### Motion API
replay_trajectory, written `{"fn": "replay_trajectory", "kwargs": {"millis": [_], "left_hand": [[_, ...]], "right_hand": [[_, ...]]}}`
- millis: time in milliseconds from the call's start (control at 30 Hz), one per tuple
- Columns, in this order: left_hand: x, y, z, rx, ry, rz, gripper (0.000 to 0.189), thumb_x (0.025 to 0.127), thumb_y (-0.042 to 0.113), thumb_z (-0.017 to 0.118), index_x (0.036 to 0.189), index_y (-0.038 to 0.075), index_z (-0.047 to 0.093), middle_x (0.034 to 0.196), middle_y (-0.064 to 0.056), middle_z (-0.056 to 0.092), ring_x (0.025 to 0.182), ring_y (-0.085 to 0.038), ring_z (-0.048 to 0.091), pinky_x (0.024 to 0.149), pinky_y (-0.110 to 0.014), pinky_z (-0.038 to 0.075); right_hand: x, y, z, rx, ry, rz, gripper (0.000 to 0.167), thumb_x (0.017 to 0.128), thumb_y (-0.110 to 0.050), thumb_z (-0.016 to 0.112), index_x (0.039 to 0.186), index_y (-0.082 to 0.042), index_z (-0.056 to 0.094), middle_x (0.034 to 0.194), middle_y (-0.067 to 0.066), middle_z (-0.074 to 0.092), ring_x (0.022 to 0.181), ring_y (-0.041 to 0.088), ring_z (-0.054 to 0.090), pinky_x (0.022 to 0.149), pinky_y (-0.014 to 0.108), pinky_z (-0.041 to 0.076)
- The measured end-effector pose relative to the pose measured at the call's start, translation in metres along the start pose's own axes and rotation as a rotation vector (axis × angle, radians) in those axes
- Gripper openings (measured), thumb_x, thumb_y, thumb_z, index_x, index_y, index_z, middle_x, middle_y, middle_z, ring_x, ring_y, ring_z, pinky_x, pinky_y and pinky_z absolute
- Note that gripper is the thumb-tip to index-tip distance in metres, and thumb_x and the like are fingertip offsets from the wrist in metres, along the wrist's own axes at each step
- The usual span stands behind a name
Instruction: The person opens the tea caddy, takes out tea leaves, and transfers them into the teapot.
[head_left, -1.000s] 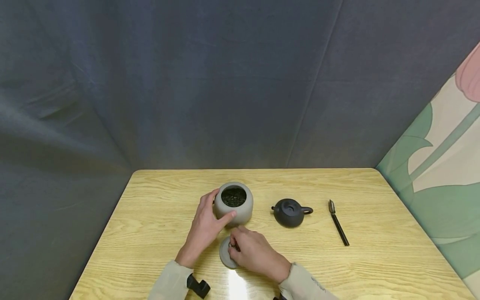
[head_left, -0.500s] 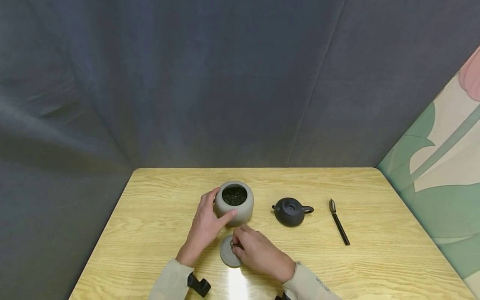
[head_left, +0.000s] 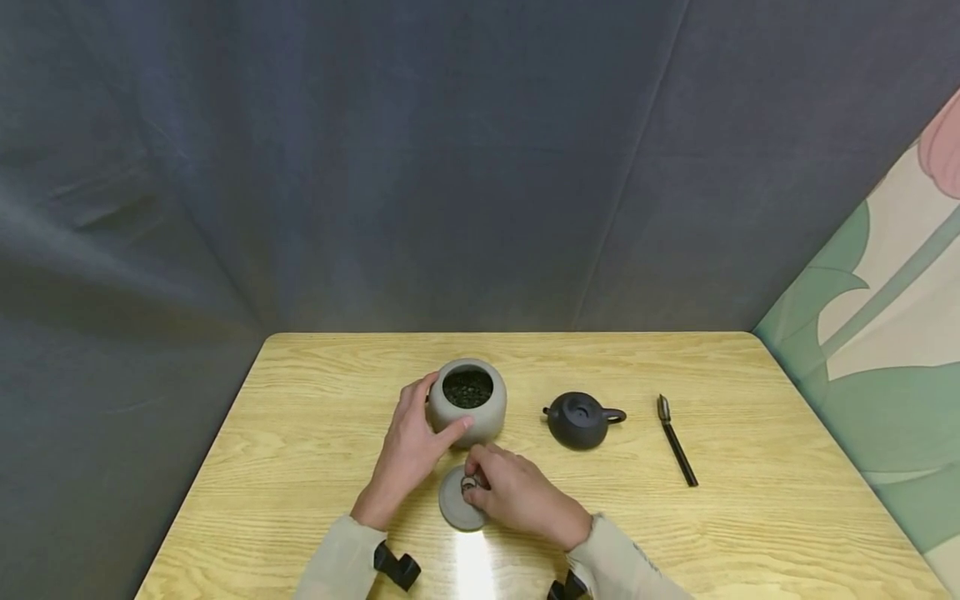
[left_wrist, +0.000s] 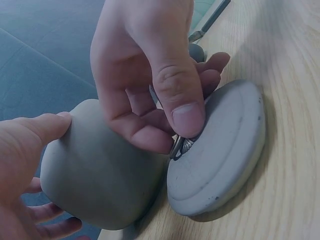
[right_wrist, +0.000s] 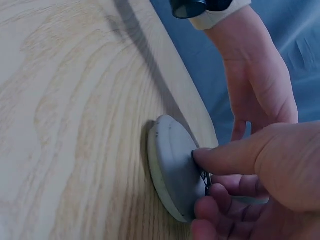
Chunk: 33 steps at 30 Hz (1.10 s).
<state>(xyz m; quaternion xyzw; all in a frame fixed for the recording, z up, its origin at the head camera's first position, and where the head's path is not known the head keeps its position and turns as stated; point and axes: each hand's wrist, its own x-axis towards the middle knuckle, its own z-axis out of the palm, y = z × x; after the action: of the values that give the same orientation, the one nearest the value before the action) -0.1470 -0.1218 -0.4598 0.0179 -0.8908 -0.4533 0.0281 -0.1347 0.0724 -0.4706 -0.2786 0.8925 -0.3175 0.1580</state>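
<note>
A round grey tea jar [head_left: 486,418] stands without its lid on the table, dark loose tea leaves [head_left: 468,388] showing inside. My left hand [head_left: 412,446] holds it from the left, thumb on the near wall and fingers round the far side. In front of the jar, a flat grey lid [head_left: 455,502] lies on the wood with its metal ring [left_wrist: 176,147] upward. Thumb and index finger of my right hand [head_left: 517,496] pinch this ring. The right wrist view shows the lid [right_wrist: 175,170] edge-on, right at the fingertips.
A small dark teapot [head_left: 579,423] stands right of the jar, its handle toward the right. Farther right lies a black-handled tea scoop [head_left: 677,446]. The wooden table [head_left: 300,417] ends at a dark curtain [head_left: 450,167] behind; a floral cloth [head_left: 900,400] hangs at the right.
The right hand's fingers have shifted slightly, and more of the lid's ring shows between them. The left hand and the jar keep their place.
</note>
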Motion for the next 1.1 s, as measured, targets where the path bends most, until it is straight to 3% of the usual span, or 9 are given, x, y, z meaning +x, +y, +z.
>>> {"fn": "replay_trajectory", "kwargs": {"millis": [233, 533, 833, 1100], "left_hand": [[0.000, 0.000, 0.000, -0.003, 0.001, 0.014, 0.089, 0.093, 0.050, 0.081, 0.165, 0.020, 0.038, 0.166, -0.014, 0.040, 0.147, -0.039, 0.052, 0.113, -0.061, 0.049], [0.001, -0.002, 0.000, -0.006, 0.006, 0.011, 0.090, 0.093, 0.048, 0.082, 0.165, 0.021, 0.037, 0.166, -0.014, 0.040, 0.147, -0.038, 0.052, 0.113, -0.061, 0.049], [0.001, -0.002, 0.001, -0.007, -0.002, 0.013, 0.090, 0.093, 0.048, 0.082, 0.166, 0.021, 0.037, 0.167, -0.013, 0.039, 0.147, -0.039, 0.052, 0.112, -0.061, 0.049], [0.001, -0.002, 0.001, 0.003, 0.012, 0.030, 0.089, 0.093, 0.048, 0.083, 0.165, 0.020, 0.038, 0.165, -0.014, 0.041, 0.147, -0.038, 0.052, 0.113, -0.060, 0.049]], "right_hand": [[0.007, 0.005, -0.001, 0.104, -0.033, 0.026, 0.015, 0.092, -0.016, 0.082, 0.094, -0.016, 0.067, 0.088, -0.005, 0.061, 0.074, 0.006, 0.052, 0.067, 0.023, 0.044], [0.009, 0.008, -0.002, 0.154, -0.053, 0.005, 0.018, 0.094, -0.017, 0.080, 0.104, -0.014, 0.066, 0.083, -0.005, 0.058, 0.070, 0.005, 0.050, 0.065, 0.022, 0.042], [0.010, 0.008, -0.003, 0.289, -0.101, 0.108, 0.020, 0.092, -0.016, 0.081, 0.099, -0.011, 0.062, 0.081, -0.002, 0.057, 0.071, 0.012, 0.051, 0.062, 0.024, 0.041], [0.006, 0.011, 0.002, 0.251, -0.038, 0.020, 0.019, 0.093, -0.016, 0.081, 0.089, -0.014, 0.063, 0.089, 0.000, 0.059, 0.074, 0.008, 0.052, 0.064, 0.022, 0.043]]}}
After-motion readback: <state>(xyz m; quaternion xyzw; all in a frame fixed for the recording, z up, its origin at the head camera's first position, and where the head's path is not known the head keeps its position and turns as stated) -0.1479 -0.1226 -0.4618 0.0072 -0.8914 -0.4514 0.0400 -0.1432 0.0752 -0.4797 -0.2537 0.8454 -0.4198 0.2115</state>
